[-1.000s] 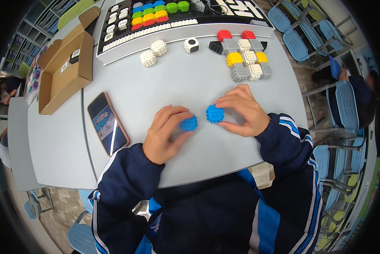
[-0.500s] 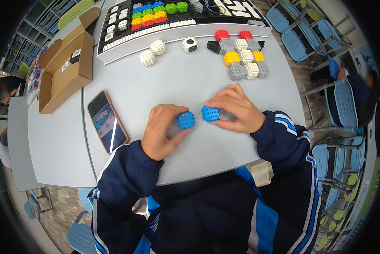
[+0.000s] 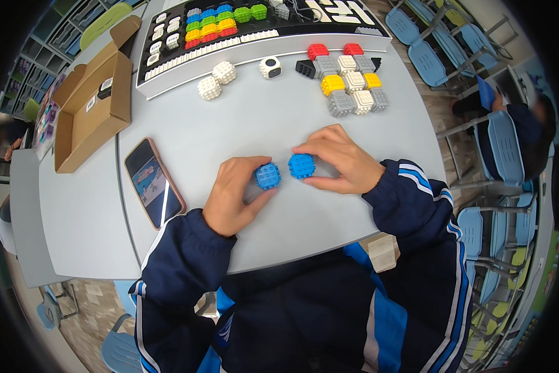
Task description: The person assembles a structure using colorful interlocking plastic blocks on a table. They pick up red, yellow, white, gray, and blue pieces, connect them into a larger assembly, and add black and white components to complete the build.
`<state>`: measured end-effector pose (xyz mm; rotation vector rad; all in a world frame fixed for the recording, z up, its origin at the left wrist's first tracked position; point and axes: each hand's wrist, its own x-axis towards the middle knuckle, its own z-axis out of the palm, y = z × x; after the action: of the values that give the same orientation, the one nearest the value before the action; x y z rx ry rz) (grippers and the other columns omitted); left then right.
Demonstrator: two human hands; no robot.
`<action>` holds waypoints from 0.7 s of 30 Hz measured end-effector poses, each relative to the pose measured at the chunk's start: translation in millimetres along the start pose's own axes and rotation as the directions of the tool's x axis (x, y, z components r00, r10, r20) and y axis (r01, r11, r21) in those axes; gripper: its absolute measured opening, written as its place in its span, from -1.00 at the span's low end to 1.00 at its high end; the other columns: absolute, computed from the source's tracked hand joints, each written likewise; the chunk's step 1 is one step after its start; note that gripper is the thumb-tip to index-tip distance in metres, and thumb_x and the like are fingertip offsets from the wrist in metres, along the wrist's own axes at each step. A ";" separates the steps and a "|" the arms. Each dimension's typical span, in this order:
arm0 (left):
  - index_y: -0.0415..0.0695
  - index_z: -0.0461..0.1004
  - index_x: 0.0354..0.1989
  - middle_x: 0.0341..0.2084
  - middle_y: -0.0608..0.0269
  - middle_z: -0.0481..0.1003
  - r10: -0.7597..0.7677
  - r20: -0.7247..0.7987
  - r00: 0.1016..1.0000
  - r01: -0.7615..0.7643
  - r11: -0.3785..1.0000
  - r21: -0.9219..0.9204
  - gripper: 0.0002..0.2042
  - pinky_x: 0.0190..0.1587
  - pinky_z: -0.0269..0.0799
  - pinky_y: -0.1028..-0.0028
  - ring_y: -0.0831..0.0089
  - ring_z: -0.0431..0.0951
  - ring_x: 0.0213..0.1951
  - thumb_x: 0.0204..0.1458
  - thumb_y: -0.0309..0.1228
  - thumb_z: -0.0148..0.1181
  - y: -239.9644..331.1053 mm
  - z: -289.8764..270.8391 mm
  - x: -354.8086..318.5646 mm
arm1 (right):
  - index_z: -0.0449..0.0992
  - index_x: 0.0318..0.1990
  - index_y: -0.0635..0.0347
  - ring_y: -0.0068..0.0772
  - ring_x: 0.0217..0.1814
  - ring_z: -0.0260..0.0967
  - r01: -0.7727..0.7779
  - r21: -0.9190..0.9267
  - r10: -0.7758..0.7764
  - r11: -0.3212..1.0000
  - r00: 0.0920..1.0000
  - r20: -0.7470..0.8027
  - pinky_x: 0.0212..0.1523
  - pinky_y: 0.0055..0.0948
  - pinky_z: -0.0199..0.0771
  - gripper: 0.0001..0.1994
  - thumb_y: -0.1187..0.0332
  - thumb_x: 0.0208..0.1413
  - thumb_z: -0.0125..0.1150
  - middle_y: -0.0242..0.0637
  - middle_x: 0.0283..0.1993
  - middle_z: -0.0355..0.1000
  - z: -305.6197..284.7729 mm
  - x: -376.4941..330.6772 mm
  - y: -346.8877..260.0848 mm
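1. Head view: left hand [image 3: 231, 194] is gripping a blue studded block [image 3: 267, 176] between thumb and fingers, toward the worktop's [image 3: 220, 133] near edge.
2. Right hand [image 3: 343, 163] is pinching a second blue block [image 3: 302, 166] just beside it, not touching.
3. Phone [image 3: 153, 181] is lying left of both.
4. Multicolour block build [image 3: 354, 82] is sitting toward the far right corner, near the kit tray [image 3: 248, 55].

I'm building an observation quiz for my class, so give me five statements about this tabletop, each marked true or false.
1. The left hand holds a blue block. True.
2. The right hand holds another blue block. True.
3. The two blue blocks are joined. False: a gap separates them.
4. A phone lies right of both hands. False: the phone lies left of them.
5. The cardboard box stands open. True.
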<state>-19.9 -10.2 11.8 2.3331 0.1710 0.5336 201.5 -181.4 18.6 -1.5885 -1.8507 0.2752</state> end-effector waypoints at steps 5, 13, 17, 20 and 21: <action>-0.17 0.47 0.13 -0.03 0.10 0.55 0.002 0.031 1.000 -0.002 1.000 0.008 -0.45 0.15 0.36 0.26 0.12 0.51 0.02 -0.11 -0.54 0.48 -1.7 -1.1 0.5 | 0.47 0.21 0.18 -0.12 0.25 0.29 -0.007 -0.010 0.008 1.000 1.000 0.025 0.27 -0.21 0.25 -0.45 0.28 0.05 0.48 -0.21 0.14 0.47 -0.2 1.6 0.4; -0.17 0.43 0.18 0.01 0.12 0.52 0.023 0.074 0.997 -0.024 1.000 0.010 -0.43 0.18 0.28 0.28 0.15 0.49 0.04 -0.07 -0.52 0.45 -4.4 -2.7 0.8 | 0.45 0.25 0.20 -0.11 0.44 0.23 -0.013 -0.039 0.016 0.999 0.997 0.078 0.40 -0.16 0.14 -0.40 0.26 0.05 0.48 -0.17 0.34 0.39 2.0 1.3 5.1; -0.16 0.44 0.18 0.03 0.14 0.51 0.036 0.098 0.994 -0.039 0.999 0.023 -0.45 0.17 0.26 0.29 0.16 0.47 0.04 -0.05 -0.50 0.43 -5.5 -3.3 1.9 | 0.48 0.20 0.17 -0.15 0.42 0.25 0.001 -0.057 0.002 0.998 0.999 0.054 0.38 -0.17 0.15 -0.47 0.19 0.10 0.44 -0.19 0.29 0.43 2.9 1.6 5.5; -0.16 0.44 0.18 0.03 0.13 0.50 0.056 0.089 0.994 -0.059 0.998 0.026 -0.46 0.17 0.26 0.28 0.16 0.47 0.04 -0.04 -0.50 0.43 -6.8 -2.9 1.8 | 0.48 0.19 0.15 -0.15 0.41 0.26 -0.003 -0.058 0.007 0.998 0.998 0.060 0.37 -0.18 0.15 -0.48 0.19 0.10 0.44 -0.20 0.29 0.42 1.6 1.8 4.7; -0.16 0.44 0.18 0.03 0.13 0.50 0.063 0.085 0.994 -0.065 0.997 0.027 -0.45 0.17 0.26 0.28 0.15 0.47 0.04 -0.04 -0.50 0.43 -7.0 -3.1 1.5 | 0.48 0.18 0.14 -0.15 0.41 0.26 -0.006 -0.056 0.009 0.998 0.998 0.063 0.37 -0.19 0.15 -0.48 0.19 0.10 0.44 -0.21 0.30 0.42 0.9 2.5 4.0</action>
<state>-19.6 -2.8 9.5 2.3924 0.0651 0.4659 204.0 -177.9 16.6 -1.6416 -1.9158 0.2822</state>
